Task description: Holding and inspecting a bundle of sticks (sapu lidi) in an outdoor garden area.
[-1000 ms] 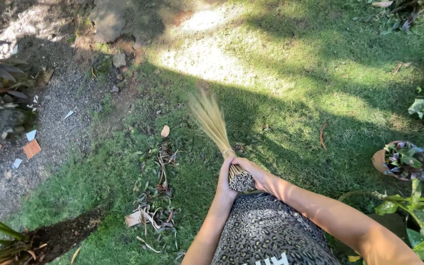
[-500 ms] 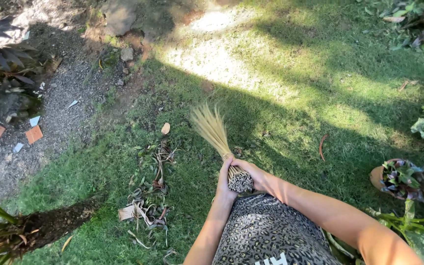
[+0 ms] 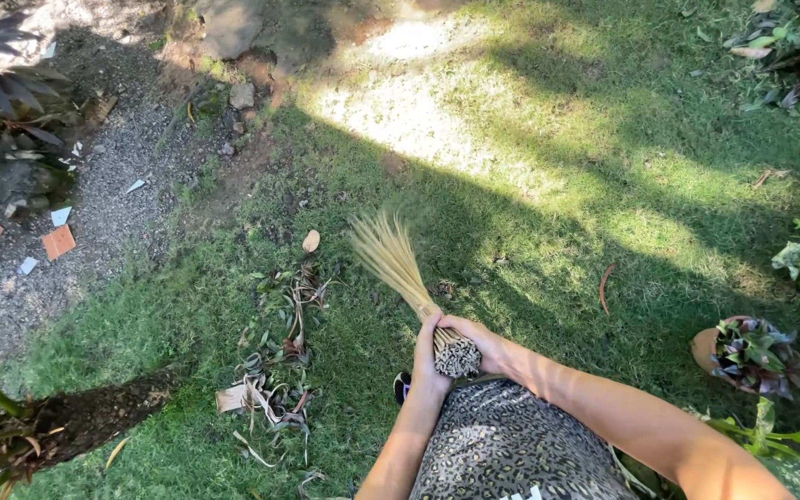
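While both hands clasp its bound end, a stick broom (image 3: pixel 400 268) of pale yellow ribs points away from the person toward eleven o'clock, its bristles fanned out and blurred over the grass (image 3: pixel 548 278). The cut butt of the bundle faces the camera just in front of the person's patterned skirt (image 3: pixel 502 444). At the nine o'clock side of that butt, the left hand (image 3: pixel 428 356) wraps the handle with its fingers closed around it. From the three o'clock side, the right hand (image 3: pixel 479 338) folds over the top of the bundle, fingers curled shut on the same broom, touching the left hand.

Out at nine o'clock from the bristles, a loose heap of dry leaves and strips (image 3: pixel 280 370) lies on the lawn, with a single tan leaf (image 3: pixel 311 241) just above it. Farther toward ten o'clock a gravel patch (image 3: pixel 113 204) holds scattered tile pieces (image 3: pixel 57 243). At seven o'clock a dark plant stem (image 3: pixel 94 417) lies across the grass. Over at three o'clock stands a potted plant (image 3: pixel 743 347) with dark mottled leaves, well apart from the hands.
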